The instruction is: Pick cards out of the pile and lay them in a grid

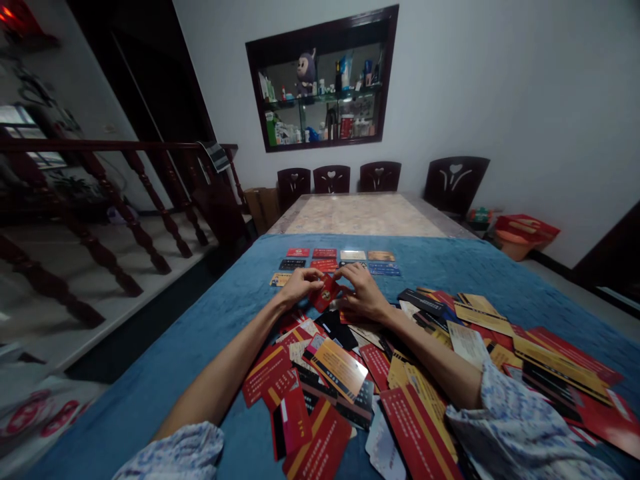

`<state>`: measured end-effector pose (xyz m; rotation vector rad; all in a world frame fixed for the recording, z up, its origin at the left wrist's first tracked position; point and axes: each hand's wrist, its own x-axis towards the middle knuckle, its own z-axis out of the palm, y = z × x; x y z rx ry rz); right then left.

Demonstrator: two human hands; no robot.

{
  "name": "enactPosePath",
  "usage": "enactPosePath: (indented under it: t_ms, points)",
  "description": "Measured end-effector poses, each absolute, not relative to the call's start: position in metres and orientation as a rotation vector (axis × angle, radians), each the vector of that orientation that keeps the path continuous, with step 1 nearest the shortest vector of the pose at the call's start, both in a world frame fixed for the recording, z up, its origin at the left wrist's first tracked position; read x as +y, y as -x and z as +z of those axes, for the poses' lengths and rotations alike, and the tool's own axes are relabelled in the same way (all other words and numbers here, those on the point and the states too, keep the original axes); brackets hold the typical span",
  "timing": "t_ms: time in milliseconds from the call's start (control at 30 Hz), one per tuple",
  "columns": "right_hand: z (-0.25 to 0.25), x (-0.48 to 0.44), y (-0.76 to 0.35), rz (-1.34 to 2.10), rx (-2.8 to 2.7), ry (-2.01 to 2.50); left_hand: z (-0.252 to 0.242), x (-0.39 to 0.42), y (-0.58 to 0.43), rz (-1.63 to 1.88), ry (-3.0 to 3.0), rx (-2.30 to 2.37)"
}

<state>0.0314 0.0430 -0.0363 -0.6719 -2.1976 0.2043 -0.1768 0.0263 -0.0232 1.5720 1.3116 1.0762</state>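
My left hand (297, 287) and my right hand (364, 292) meet over a blue cloth (210, 320), and both pinch one red card (326, 291) between their fingertips. The card is tilted, just above the cloth. Below my forearms lies a big loose heap of cards (350, 380), red, gold, black and white, spreading to the right. Just beyond my hands, several cards (336, 261) lie flat in neat rows on the cloth.
The blue cloth covers the near part of a long table whose bare marbled top (360, 215) runs to the far end. Dark wooden chairs (380, 176) stand there under a wall niche with shelves (323, 87). A wooden stair railing (125, 173) is at the left.
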Motion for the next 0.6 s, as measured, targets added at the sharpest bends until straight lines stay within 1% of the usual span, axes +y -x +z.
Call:
enactPosePath:
  t_ms: [167,400,600]
  points:
    - [-0.033,0.039,-0.032,0.319,-2.152,0.819,-0.021,0.026,0.181,1.121,-1.516,1.217]
    - [-0.030,0.032,-0.032,0.412,-2.253,0.959,-0.021,0.026,0.184,1.139,-1.499,1.192]
    - [-0.034,0.035,-0.029,0.302,-2.323,1.034,-0.023,0.027,0.186,1.132,-1.471,1.215]
